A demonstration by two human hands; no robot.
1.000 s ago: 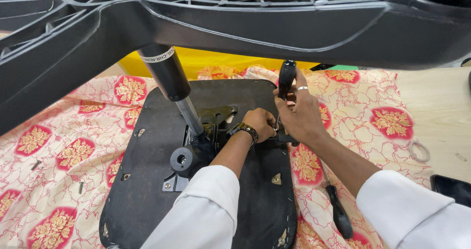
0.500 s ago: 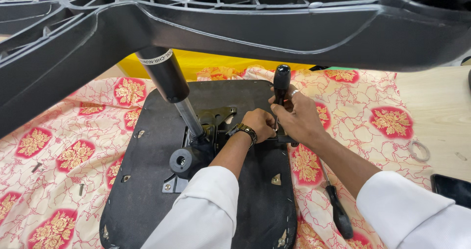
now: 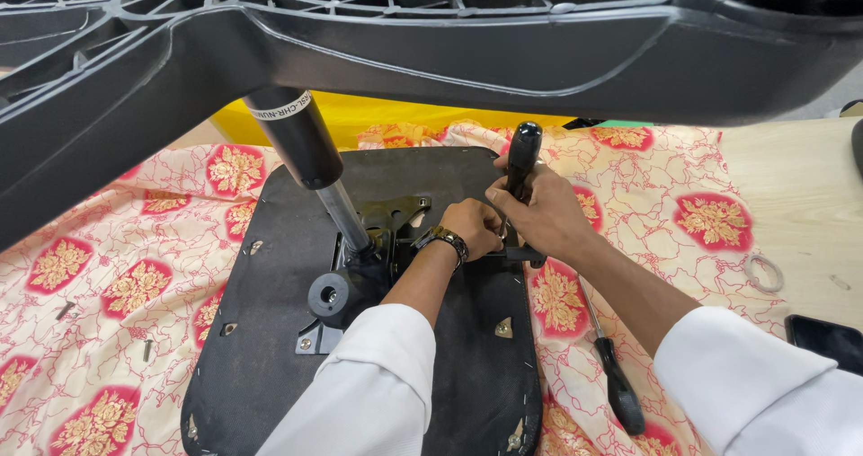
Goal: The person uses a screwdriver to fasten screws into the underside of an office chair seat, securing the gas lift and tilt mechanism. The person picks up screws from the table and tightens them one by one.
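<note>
An office chair lies upside down, its black seat underside (image 3: 270, 348) flat on a flowered cloth. The gas cylinder (image 3: 301, 146) rises from the metal mechanism plate (image 3: 387, 218) to the black star base (image 3: 431, 52) overhead. My right hand (image 3: 544, 213) grips the black handle of a screwdriver (image 3: 521, 155) held upright over the plate's right edge. My left hand (image 3: 472, 222), with a dark wristwatch, is closed down by the tool's tip; what the fingers pinch is hidden.
A second screwdriver (image 3: 616, 380) with a black handle lies on the cloth (image 3: 117, 267) at right. Loose screws (image 3: 65, 309) rest on the cloth at left. A metal ring (image 3: 764, 272) and a dark phone (image 3: 827, 339) sit on the wooden table.
My right hand and the screwdriver have shifted slightly left and lower, toward the mechanism plate. My left hand stays by the tip.
</note>
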